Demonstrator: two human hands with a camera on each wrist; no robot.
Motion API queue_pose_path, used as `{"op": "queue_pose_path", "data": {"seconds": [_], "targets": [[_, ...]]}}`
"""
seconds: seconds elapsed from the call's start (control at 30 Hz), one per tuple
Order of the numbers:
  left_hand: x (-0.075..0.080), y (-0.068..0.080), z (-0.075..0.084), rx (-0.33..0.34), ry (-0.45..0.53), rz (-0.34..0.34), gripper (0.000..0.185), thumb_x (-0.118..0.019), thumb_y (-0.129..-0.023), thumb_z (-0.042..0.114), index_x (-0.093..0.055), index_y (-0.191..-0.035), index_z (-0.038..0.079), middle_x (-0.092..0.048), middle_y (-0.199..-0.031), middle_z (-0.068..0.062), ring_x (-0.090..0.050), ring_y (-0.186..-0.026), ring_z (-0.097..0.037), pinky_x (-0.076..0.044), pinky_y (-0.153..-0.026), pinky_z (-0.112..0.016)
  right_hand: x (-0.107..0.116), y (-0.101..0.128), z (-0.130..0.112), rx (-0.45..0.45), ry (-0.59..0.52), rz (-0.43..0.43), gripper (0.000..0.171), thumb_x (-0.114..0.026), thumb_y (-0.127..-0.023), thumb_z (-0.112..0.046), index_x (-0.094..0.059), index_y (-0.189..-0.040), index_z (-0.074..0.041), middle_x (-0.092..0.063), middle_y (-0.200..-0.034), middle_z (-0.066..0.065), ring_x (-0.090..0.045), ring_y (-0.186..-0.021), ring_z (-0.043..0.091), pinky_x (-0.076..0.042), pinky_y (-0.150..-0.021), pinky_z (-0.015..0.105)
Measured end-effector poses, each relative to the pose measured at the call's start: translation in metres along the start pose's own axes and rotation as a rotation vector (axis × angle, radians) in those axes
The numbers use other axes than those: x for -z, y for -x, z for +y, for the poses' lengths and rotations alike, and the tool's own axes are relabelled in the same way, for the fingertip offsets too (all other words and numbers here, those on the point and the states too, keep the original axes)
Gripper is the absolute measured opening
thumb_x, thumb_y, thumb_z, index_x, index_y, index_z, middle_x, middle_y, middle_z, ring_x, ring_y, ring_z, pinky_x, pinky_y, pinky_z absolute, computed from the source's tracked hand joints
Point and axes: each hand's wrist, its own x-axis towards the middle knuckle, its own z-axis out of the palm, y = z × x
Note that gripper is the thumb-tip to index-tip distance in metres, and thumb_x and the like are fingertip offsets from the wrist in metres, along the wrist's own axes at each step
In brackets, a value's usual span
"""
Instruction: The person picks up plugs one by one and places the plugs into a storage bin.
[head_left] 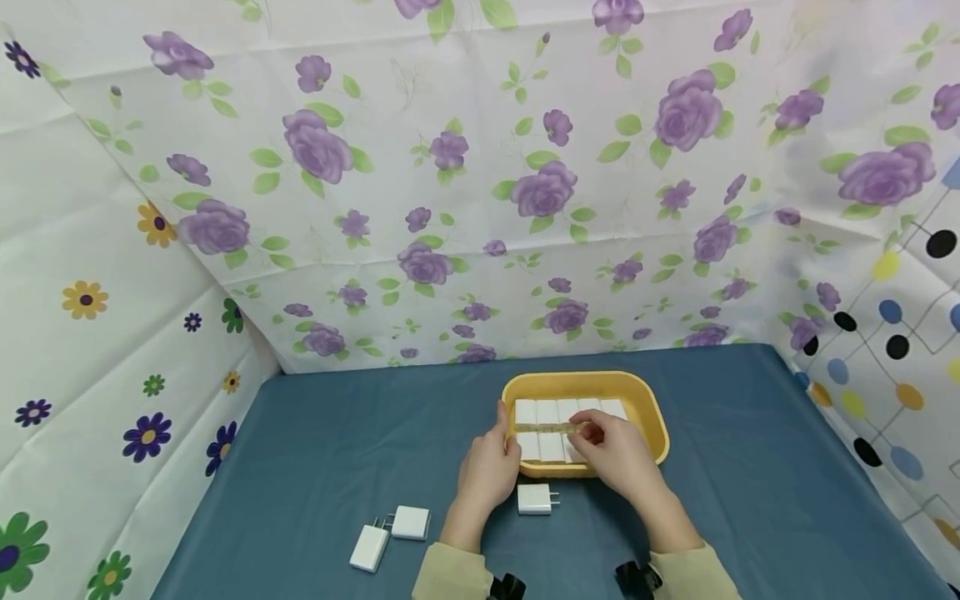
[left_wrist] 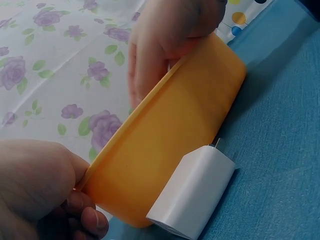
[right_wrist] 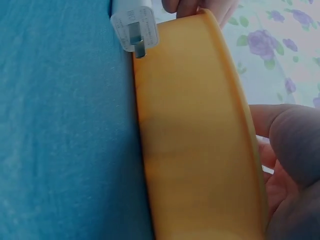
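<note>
A yellow plastic tray (head_left: 652,408) holds white plug-in chargers (head_left: 525,412) in two rows, with a narrow gap between the rows. My left hand (head_left: 489,473) grips the tray's left side, thumb along the rim and the other fingers curled outside. In the left wrist view, those fingers (left_wrist: 89,217) bend beneath the rim. My right hand (head_left: 617,450) reaches over the tray's front rim, thumb and fingers pinching a white charger (head_left: 572,452) in the front row. That hand partly hides this charger and the front row's right end.
One charger (head_left: 534,499) lies just in front of the tray, prongs pointing right. Two more, a tilted charger (head_left: 370,547) and another charger (head_left: 410,522), lie at the front left. A blue cloth (head_left: 337,442) covers the table, and flowered sheets (head_left: 480,192) hang behind.
</note>
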Motion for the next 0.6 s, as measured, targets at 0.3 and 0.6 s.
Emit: {"op": "queue_pose_path", "data": {"seconds": [0.3,0.6], "targets": [[0.002,-0.001,-0.001,-0.025,-0.014,0.003,0.066,-0.057,-0.107,0.016,-0.034,-0.167,0.003,-0.046,-0.056,-0.001,-0.035,-0.044,-0.015,-0.027,-0.045,-0.033,0.01,0.018,-0.035,0.282,-0.094,-0.303,0.008,-0.079,-0.099,-0.022,-0.081,-0.106,-0.018,-0.07,-0.09,-0.018,-0.065,-0.078,0.001,-0.057,-0.072,0.029],[0.003,0.0,-0.002,-0.037,0.001,-0.006,0.065,-0.054,-0.108,0.016,-0.031,-0.168,0.003,-0.043,-0.053,0.001,-0.03,-0.04,-0.013,-0.025,-0.042,-0.031,-0.005,0.036,-0.054,0.288,0.068,-0.599,0.044,-0.086,-0.091,-0.018,-0.076,-0.133,-0.014,-0.075,-0.127,-0.002,-0.07,-0.114,0.015,-0.057,-0.092,0.037]]}}
